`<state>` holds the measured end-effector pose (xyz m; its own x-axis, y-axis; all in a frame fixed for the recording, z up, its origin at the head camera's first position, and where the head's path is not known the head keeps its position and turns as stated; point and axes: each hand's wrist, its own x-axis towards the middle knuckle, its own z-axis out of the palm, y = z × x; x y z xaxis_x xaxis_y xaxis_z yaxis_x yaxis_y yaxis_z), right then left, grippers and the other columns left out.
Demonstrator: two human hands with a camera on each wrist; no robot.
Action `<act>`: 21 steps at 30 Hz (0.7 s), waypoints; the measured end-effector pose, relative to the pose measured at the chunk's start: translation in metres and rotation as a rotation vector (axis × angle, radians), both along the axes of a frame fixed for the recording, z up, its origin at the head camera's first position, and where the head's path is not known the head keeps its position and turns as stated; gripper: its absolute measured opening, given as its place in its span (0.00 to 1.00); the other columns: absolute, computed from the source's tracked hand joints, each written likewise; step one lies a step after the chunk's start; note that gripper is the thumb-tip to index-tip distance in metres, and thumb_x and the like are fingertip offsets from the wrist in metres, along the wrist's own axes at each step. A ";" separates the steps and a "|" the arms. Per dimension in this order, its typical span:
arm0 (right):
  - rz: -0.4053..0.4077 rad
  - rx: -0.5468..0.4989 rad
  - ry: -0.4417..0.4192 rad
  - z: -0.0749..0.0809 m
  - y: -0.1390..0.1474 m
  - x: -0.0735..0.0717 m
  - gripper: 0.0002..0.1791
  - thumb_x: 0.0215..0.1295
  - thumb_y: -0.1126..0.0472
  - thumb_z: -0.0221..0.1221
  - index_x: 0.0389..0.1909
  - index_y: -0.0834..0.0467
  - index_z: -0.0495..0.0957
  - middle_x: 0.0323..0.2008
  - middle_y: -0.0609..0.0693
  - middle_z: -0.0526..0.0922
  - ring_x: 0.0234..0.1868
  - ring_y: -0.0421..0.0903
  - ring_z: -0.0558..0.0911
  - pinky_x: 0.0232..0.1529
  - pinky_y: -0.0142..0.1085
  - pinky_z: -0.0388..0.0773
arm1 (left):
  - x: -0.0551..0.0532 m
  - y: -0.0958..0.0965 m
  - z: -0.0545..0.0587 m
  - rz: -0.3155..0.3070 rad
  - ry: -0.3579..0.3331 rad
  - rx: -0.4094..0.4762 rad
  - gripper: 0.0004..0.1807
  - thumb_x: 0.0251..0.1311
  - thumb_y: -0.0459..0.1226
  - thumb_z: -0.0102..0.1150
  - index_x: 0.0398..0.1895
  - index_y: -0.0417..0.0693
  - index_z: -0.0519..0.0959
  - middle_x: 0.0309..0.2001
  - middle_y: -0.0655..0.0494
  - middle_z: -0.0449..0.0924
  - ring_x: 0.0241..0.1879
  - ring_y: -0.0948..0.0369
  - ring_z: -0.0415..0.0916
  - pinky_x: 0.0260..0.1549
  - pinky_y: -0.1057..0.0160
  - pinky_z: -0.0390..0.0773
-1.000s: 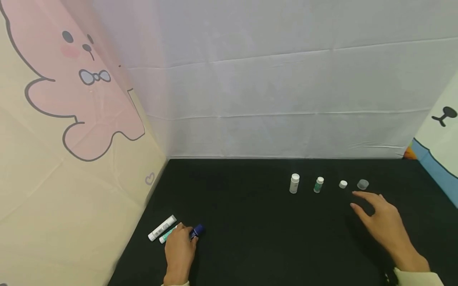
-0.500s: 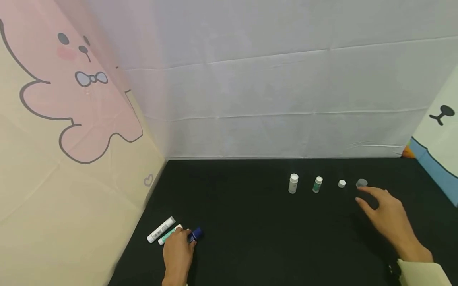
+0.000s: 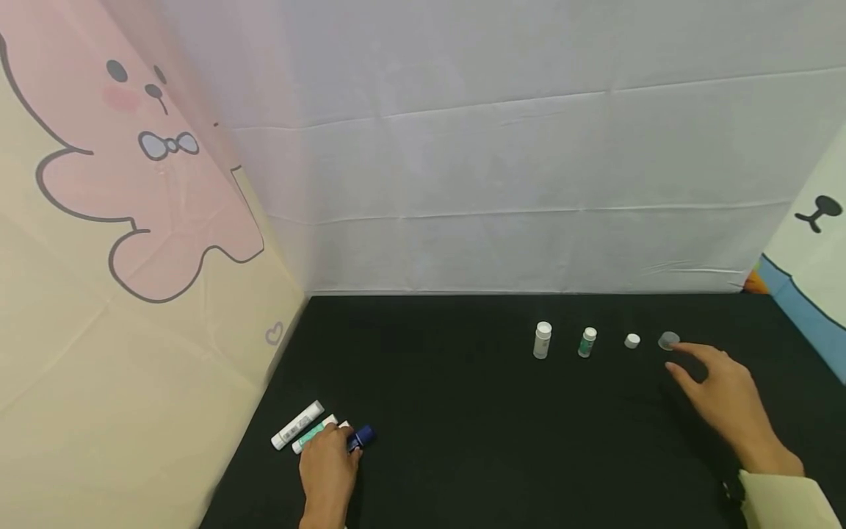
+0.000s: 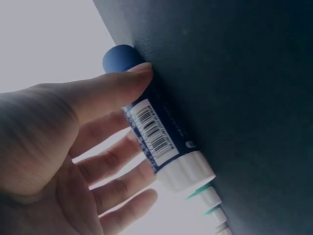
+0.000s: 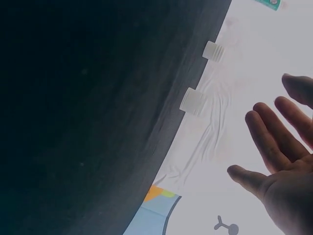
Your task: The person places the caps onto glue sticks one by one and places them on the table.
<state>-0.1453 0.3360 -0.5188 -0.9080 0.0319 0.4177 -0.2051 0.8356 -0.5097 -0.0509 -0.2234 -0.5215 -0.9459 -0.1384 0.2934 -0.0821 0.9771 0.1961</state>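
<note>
Left hand (image 3: pixel 328 463) pinched a blue tube (image 3: pixel 360 438) at the head view's lower left, right hand (image 3: pixel 728 393) hung with thumb and fingers apart at lower right, just beside a translucent cap (image 3: pixel 667 339).

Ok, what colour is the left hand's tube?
Dark blue tube, white at one end; clearest in the left wrist view.
</note>
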 end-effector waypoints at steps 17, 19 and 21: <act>-0.019 0.038 -0.087 0.004 0.007 -0.013 0.23 0.64 0.70 0.70 0.57 0.76 0.77 0.55 0.81 0.77 0.54 0.81 0.75 0.52 0.74 0.70 | -0.025 0.044 0.021 -0.068 0.081 0.044 0.21 0.49 0.37 0.85 0.46 0.39 0.89 0.47 0.45 0.85 0.44 0.46 0.81 0.52 0.43 0.79; -0.017 0.039 -0.100 0.003 0.009 -0.014 0.24 0.64 0.70 0.69 0.58 0.76 0.76 0.55 0.81 0.76 0.55 0.81 0.75 0.52 0.74 0.70 | -0.029 0.052 0.022 -0.087 0.104 0.054 0.21 0.50 0.37 0.84 0.48 0.39 0.89 0.48 0.45 0.85 0.45 0.46 0.82 0.52 0.43 0.79; -0.012 0.039 -0.098 0.002 0.010 -0.016 0.24 0.64 0.70 0.69 0.58 0.76 0.76 0.55 0.81 0.76 0.55 0.81 0.75 0.52 0.74 0.69 | -0.034 0.061 0.022 -0.109 0.122 0.068 0.22 0.52 0.37 0.83 0.49 0.39 0.89 0.49 0.45 0.85 0.46 0.46 0.82 0.54 0.43 0.80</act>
<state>-0.1613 0.3460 -0.5164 -0.9442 0.0283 0.3282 -0.1459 0.8573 -0.4938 -0.0849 -0.1629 -0.4996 -0.9143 -0.0606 0.4005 0.0521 0.9630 0.2645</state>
